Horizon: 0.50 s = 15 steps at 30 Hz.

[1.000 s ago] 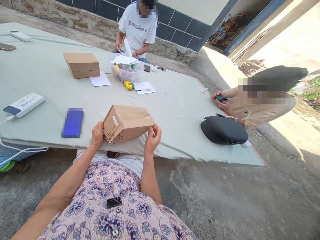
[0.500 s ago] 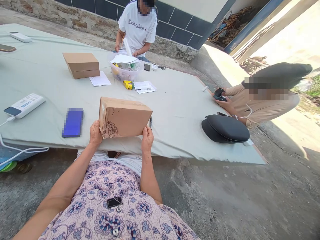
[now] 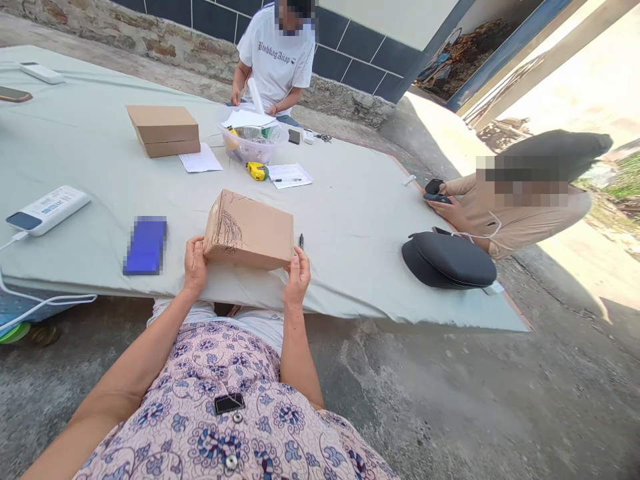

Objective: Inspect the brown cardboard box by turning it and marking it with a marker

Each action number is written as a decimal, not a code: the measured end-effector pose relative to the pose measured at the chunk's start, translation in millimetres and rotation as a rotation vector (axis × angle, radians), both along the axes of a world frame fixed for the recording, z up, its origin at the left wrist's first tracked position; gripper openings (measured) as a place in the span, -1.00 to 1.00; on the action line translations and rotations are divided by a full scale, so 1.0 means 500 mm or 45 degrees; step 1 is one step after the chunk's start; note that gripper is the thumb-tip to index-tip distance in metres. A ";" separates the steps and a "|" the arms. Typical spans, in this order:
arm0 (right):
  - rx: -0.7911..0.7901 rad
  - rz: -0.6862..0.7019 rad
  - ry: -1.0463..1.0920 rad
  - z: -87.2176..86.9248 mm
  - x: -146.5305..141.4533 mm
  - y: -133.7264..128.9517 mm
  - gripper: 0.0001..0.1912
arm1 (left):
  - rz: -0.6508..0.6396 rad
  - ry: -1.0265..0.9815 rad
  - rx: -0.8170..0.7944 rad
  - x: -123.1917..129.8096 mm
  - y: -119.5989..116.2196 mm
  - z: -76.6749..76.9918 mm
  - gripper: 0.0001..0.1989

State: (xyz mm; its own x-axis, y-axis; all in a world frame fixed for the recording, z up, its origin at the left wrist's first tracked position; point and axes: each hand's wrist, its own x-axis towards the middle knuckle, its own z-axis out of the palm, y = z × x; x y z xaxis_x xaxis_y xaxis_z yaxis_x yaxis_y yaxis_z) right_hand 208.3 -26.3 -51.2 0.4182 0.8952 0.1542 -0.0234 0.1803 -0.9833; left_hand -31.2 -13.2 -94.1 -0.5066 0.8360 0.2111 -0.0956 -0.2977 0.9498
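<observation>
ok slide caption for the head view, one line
Left hand and right hand hold a scribbled cardboard box by its ends, a black pen nearby.

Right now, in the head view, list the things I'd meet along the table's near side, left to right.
White rectangular device, flat blue rectangular object, brown cardboard box with black scribbles, slim black pen, black rounded case.

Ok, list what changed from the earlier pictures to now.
The held cardboard box has turned away from the wearer, its scribbled side going from front to top. A dark pen, hidden at first, now shows beside the right grip. The left grip and right grip stay on the box's ends; the yellow tape measure stays put.
</observation>
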 end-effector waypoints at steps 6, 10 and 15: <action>-0.001 0.040 -0.046 -0.014 -0.006 0.008 -0.44 | 0.065 0.300 0.023 0.001 -0.011 0.010 -0.35; -0.027 0.069 -0.038 -0.017 -0.004 0.009 -0.46 | 0.022 0.399 0.047 -0.001 -0.018 0.014 -0.28; 0.003 0.067 -0.024 -0.017 -0.006 0.008 -0.47 | -0.010 0.381 -0.003 0.003 -0.018 0.020 -0.24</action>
State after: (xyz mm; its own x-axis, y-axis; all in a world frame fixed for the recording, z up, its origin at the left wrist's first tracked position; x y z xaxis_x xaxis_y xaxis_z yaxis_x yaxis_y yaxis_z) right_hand 205.4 -22.1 -59.6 0.3675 0.9155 0.1637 -0.0143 0.1816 -0.9833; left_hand -29.6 -22.1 -83.9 -0.4160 0.8401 0.3482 0.1863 -0.2961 0.9368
